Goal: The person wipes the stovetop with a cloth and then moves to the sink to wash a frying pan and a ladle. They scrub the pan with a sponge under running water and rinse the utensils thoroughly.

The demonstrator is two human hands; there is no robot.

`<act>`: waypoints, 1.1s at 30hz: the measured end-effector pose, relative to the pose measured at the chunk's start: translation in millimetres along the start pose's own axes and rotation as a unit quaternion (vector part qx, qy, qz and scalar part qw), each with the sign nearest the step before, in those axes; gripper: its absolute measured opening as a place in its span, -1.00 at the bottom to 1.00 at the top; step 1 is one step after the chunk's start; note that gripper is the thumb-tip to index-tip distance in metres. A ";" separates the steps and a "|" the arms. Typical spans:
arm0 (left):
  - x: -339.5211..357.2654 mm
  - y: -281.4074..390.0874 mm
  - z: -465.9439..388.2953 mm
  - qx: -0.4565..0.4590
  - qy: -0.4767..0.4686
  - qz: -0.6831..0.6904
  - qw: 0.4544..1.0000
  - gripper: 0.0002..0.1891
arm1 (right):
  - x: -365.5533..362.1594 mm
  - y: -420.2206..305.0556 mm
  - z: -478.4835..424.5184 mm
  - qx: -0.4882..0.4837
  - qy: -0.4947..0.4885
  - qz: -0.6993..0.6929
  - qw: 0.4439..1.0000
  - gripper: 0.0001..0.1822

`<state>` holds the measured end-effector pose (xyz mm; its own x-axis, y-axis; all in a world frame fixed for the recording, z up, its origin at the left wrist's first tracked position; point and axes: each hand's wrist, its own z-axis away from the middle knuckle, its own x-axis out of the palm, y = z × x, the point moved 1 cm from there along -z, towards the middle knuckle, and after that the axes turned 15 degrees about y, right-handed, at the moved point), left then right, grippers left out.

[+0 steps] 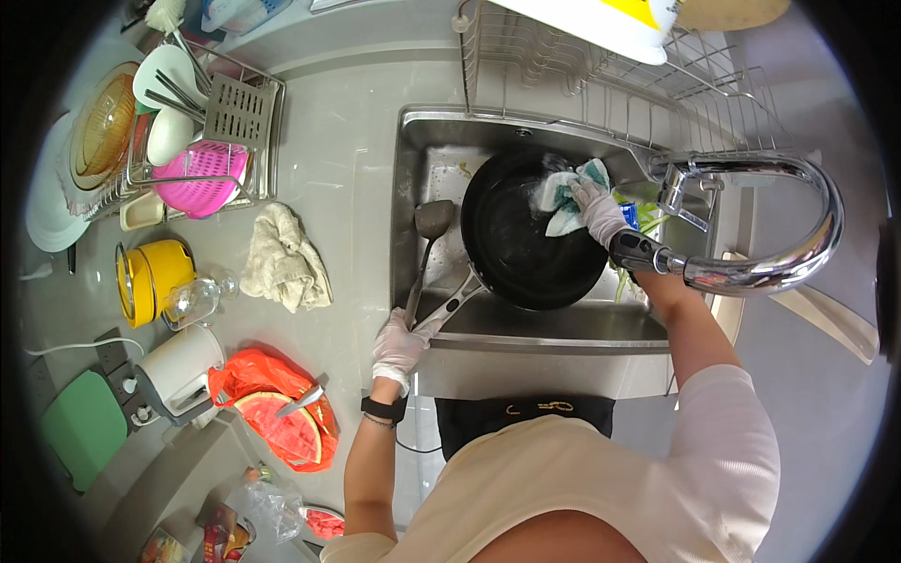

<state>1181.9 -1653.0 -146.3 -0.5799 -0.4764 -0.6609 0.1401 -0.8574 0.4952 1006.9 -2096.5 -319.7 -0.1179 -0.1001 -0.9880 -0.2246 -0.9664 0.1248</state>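
A black frying pan [535, 260] lies in the stainless steel sink [535, 331], its handle pointing to the lower left. My left hand [400, 345], in a clear glove, is closed around the end of that handle, with the shaft of a dark-headed spatula [434, 218] beside it. My gloved right hand [598, 204] presses a green and white cloth [563, 219] against the upper right inside of the pan. Some suds show near the cloth. The faucet's spray head [637, 251] partly covers my right wrist.
The chrome faucet [830, 211] arches over the sink's right side. Green vegetable scraps [623, 281] lie beside the pan. Behind the sink stands a wire dish rack [563, 112]. Leftward are a beige rag [281, 260], a glass [193, 301] and cut watermelon [281, 429] with a knife [303, 401].
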 end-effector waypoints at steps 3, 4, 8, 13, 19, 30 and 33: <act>10.5 -30.8 1.2 0.023 0.044 -0.015 0.999 -0.58 | -92.2 -36.1 4.1 0.142 -0.059 -0.613 0.775 -0.52; 16.6 -42.5 -2.9 0.038 0.054 -0.024 0.997 -0.57 | -120.0 -45.8 18.5 0.185 -0.070 -0.764 0.614 -0.51; 17.2 -37.3 -3.9 0.076 0.060 -0.042 0.994 -0.53 | -87.1 -105.7 100.5 -0.013 -0.170 -0.196 0.966 -0.62; 0.2 -0.8 7.0 0.013 -0.004 -0.084 0.996 -0.36 | -157.0 -194.3 60.6 0.147 -0.186 -0.374 0.897 -0.58; -1.0 13.8 20.3 0.133 0.008 -0.256 0.957 -0.16 | -144.4 -220.5 57.8 0.113 -0.015 -0.208 0.971 -0.66; -24.9 81.5 58.0 0.167 -0.014 -0.301 0.939 -0.31 | -164.1 -222.8 35.9 0.176 0.142 -0.220 0.949 -0.76; -24.4 90.2 63.3 0.166 -0.016 -0.318 0.933 -0.28 | -185.3 -223.9 21.3 0.202 0.116 -0.216 0.948 -0.74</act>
<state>1157.9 -1706.4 -49.9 -0.4854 0.1189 -0.8662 -0.4936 -0.8550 0.1593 1058.5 -1856.5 -162.7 0.2744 0.1892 -0.9428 -0.5610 -0.7649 -0.3167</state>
